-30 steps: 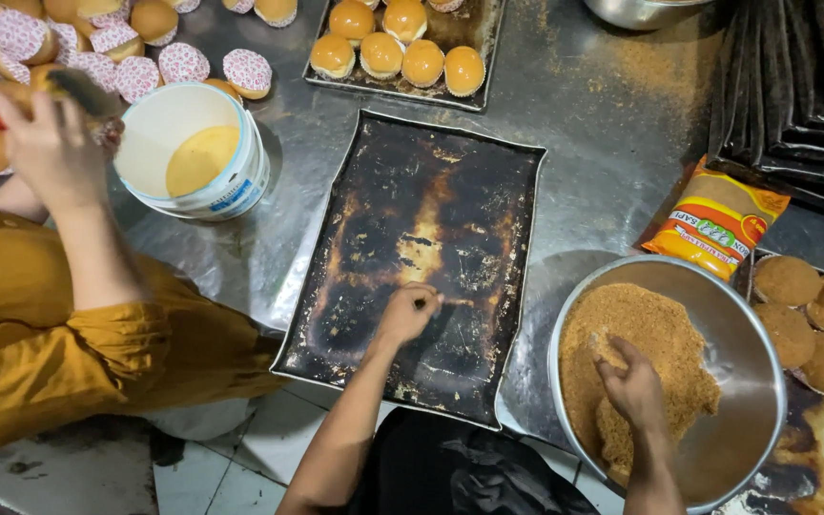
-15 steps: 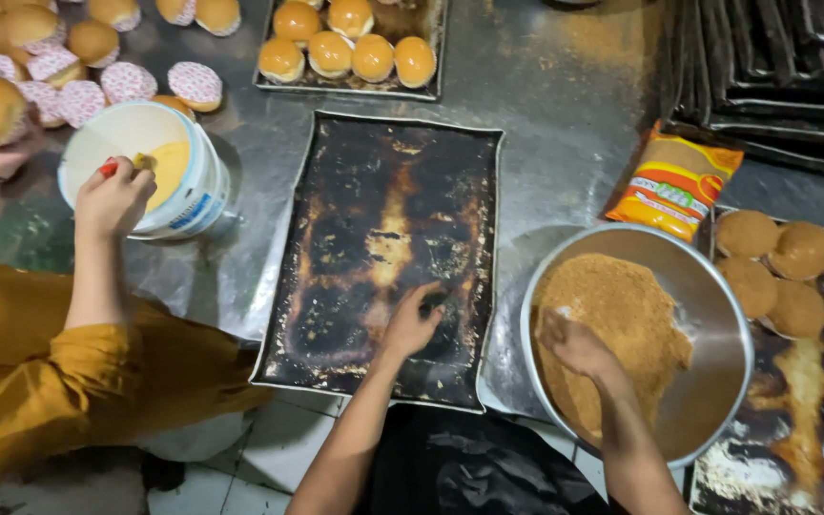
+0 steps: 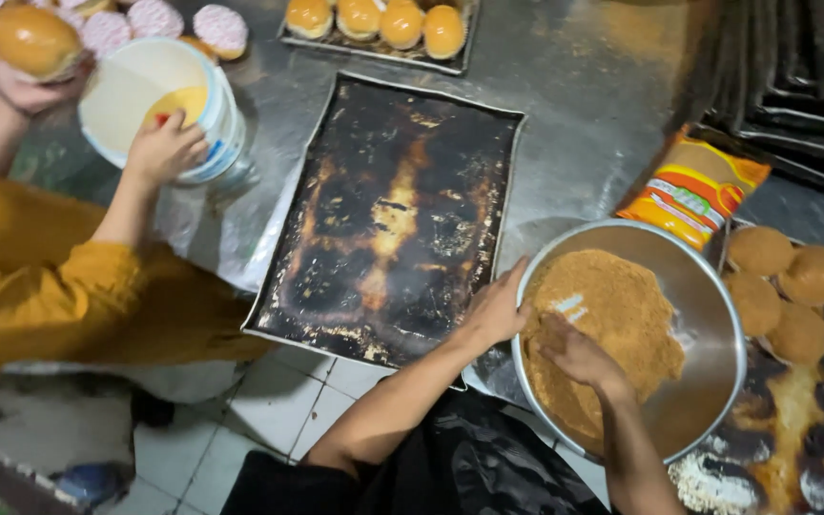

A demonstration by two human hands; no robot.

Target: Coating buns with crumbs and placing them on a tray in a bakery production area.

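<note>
The big metal bowl [image 3: 708,315] is the landmark here; it sits on the steel table [image 3: 574,114] and is about half filled with brown crumbs [image 3: 603,334]. The left hand [image 3: 496,310] rests on the near-left rim of the bowl, its fingers curled over the edge and gripping it. The right hand [image 3: 579,355] is down inside the bowl, on the heap of crumbs; its fingers seem bent into the crumbs, but I cannot tell if they clench something or lie loose. Just to the right of the bowl, four crumb-coated balls [image 3: 782,281] already lie on a burnt tray [image 3: 793,429], so I judge that part of the coating work is done, while the rest of that tray shows free space. To the left of the bowl, the large blackened tray [image 3: 393,210] carries nothing. Behind the bowl leans an orange and yellow packet [image 3: 693,186]. Far left of the bowl, another person in a yellow sleeve [image 3: 59,277] dips a hand [image 3: 159,148] in a white bucket [image 3: 159,95] of yellow liquid and holds a bun [image 3: 32,40]. More glazed buns [image 3: 379,17] wait on a tray behind the blackened one, so much work seems left.
</note>
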